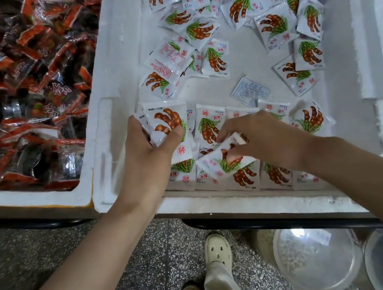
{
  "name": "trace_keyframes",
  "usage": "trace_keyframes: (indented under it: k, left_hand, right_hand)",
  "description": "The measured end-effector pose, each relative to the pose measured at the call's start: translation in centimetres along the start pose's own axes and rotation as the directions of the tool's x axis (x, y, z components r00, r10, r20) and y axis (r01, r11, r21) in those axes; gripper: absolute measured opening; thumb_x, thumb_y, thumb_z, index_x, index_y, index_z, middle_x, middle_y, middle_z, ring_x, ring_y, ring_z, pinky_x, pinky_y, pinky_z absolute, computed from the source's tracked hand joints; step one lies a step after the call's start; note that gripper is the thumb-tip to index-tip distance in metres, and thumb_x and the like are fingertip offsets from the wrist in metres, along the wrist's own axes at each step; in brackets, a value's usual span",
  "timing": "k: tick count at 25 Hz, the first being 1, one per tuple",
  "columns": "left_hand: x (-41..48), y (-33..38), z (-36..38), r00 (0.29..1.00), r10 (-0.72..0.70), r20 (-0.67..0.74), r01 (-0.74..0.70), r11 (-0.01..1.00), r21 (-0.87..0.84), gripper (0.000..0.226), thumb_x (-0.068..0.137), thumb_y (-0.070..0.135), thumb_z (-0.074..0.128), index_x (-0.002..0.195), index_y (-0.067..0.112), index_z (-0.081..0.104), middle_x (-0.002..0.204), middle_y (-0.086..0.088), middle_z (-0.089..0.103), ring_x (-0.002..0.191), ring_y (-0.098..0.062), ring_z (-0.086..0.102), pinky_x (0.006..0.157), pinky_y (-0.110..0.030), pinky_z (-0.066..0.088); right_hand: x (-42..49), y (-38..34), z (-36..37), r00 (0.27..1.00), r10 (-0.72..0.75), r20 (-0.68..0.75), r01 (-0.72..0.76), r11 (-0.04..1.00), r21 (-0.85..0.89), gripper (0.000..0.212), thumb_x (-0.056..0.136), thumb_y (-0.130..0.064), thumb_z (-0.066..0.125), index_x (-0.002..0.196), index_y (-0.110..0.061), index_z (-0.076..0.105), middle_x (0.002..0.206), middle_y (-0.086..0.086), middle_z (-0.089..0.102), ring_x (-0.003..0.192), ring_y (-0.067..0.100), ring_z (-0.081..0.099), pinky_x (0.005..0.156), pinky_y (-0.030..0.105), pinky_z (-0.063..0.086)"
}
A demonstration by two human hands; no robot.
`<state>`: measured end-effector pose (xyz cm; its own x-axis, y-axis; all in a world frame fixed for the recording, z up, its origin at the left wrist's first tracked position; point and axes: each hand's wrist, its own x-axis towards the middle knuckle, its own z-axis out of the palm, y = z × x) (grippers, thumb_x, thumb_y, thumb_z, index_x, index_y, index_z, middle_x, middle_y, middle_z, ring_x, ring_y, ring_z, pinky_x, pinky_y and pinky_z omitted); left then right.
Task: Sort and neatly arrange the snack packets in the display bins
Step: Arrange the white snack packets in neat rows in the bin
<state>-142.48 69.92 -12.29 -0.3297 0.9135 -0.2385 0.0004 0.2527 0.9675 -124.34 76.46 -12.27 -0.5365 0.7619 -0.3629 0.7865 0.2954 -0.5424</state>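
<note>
- nearest on my feed: speckled floor (153,262), two pale clogs (217,250) and a trouser leg, seen below the bin edge.
- low right, under the dark shelf rail (271,219): a clear round plastic tub (314,260); i cannot tell what is in it.
- both bare forearms reach up from the bottom edge into the white foam bin (111,82).
- left hand (146,149): fingers and thumb curled round a small stack of white packets (167,121), thumb lying across the front one, which stands upright with its pod print showing. the stack sits at the bin's near-left corner, close to the foam wall.
- right hand (259,139): fingers bent, pinching one tilted packet (215,163) by its upper end; it hangs just over the near row.
- near row (245,179): white packets standing side by side along the bin's near wall, a second row just behind them, under and between the hands.
- mid bin: bare foam floor, with a small pale printed slip (249,92) lying flat.
- further in: loose packets (275,28) scattered and overlapping, turned every way; one (167,59) lies back side up, red text showing.
- far top of the bin: the pile thickens; some darker packets show at the edge, too cut off to read.
- left, a neighbouring foam bin (19,195) holds a heap of red-and-dark packets (15,84), jumbled, touching no hand.
</note>
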Motion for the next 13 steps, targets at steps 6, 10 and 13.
trace_keyframes:
  k: [6,10,13]
  left_hand:
    - [-0.4,0.1,0.3,1.0,0.002,0.017,-0.002,1.0,0.022,0.033,0.087,0.012,0.065,0.113,0.027,0.05,0.102,0.013,0.067,0.091,0.002,0.066,0.075,-0.014,0.054]
    - [-0.4,0.1,0.2,1.0,-0.004,0.016,0.004,1.0,0.012,0.028,0.087,0.012,0.065,0.105,0.03,0.051,0.098,0.014,0.067,0.088,0.004,0.066,0.075,-0.014,0.054]
    - [-0.5,0.0,0.3,1.0,-0.004,0.024,0.003,1.0,0.019,0.029,0.087,0.013,0.066,0.105,0.032,0.051,0.094,0.018,0.068,0.088,0.005,0.065,0.074,-0.013,0.054]
  right_hand:
    - [2.0,-1.1,3.7,0.998,0.013,-0.064,0.0,0.979,0.201,0.033,0.082,-0.021,0.07,0.11,-0.013,0.056,0.11,0.0,0.063,0.106,0.015,0.056,0.091,0.028,0.044]
    - [2.1,-0.4,3.0,0.999,0.045,-0.028,-0.037,0.972,0.233,0.021,0.086,-0.017,0.066,0.105,-0.017,0.058,0.092,-0.008,0.057,0.092,0.011,0.053,0.079,0.022,0.038]
    - [2.6,0.0,2.7,0.998,0.062,0.022,-0.065,0.977,0.201,0.035,0.087,-0.015,0.064,0.12,-0.011,0.054,0.118,0.006,0.057,0.113,0.021,0.053,0.095,0.03,0.042]
